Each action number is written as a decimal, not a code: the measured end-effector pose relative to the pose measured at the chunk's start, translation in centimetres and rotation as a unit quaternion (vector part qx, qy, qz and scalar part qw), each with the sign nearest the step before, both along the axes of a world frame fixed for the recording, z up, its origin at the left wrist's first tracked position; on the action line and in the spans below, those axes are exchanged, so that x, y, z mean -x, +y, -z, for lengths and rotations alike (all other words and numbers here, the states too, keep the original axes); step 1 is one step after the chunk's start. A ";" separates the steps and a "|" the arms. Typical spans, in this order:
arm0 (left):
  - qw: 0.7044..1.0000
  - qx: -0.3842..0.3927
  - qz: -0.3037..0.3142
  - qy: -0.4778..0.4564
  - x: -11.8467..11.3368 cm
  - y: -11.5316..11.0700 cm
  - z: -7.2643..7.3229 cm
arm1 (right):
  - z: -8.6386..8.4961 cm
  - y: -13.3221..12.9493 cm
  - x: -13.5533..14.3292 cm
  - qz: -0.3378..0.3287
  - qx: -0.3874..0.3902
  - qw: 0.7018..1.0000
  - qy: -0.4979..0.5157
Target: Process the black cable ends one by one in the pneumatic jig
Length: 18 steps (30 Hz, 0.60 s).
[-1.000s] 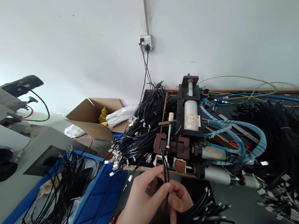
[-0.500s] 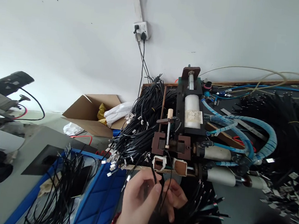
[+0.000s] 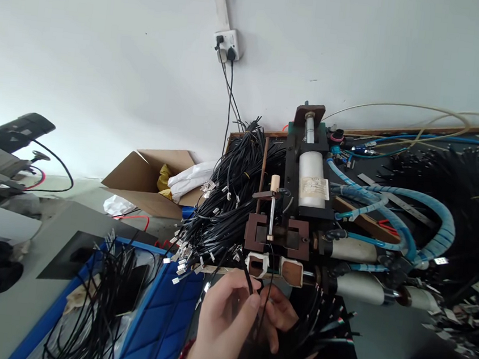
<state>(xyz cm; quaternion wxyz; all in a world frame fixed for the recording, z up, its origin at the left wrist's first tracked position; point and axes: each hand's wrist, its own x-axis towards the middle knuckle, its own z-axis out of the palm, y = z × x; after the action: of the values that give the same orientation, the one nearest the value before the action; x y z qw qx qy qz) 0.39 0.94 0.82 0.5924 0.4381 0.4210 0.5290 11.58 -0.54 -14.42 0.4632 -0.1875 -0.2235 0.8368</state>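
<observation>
The left hand (image 3: 224, 326) is clamped on a black cable (image 3: 248, 277) at its 1 o'clock. The right hand (image 3: 283, 314), at 3 o'clock, meets a second cable (image 3: 270, 285); grip cannot be determined.

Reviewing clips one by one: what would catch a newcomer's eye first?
Probably the white cylinder on the machine, right of centre. Lower in view, the left hand holds a black cable, the right hand close beside. A heap of black cables lies left of the machine, a blue bin at lower left.
</observation>
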 end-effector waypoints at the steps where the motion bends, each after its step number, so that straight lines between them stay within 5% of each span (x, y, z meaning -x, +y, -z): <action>1: 1.000 0.000 -0.003 -0.001 0.0 0.0 0.0 | 0.0 0.0 -0.1 -0.003 -0.001 1.000 0.003; 5: 0.999 -0.022 -0.016 0.024 0.3 -0.2 0.3 | 0.3 -0.1 0.1 -0.010 -0.009 1.000 0.022; 12: 0.953 -0.133 -0.093 0.255 1.9 -0.4 1.6 | 0.7 -0.2 1.0 0.008 -0.032 0.998 0.057; 18: 0.958 -0.093 -0.108 0.250 1.6 -0.7 2.0 | -0.1 -0.5 0.2 0.016 -0.057 0.995 0.080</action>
<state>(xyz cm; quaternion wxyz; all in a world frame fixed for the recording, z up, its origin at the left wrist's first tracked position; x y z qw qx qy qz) -1.26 0.27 -1.21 0.3639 0.5614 0.5494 0.5006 11.41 -1.06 -14.29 0.5032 -0.0972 -0.2303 0.8273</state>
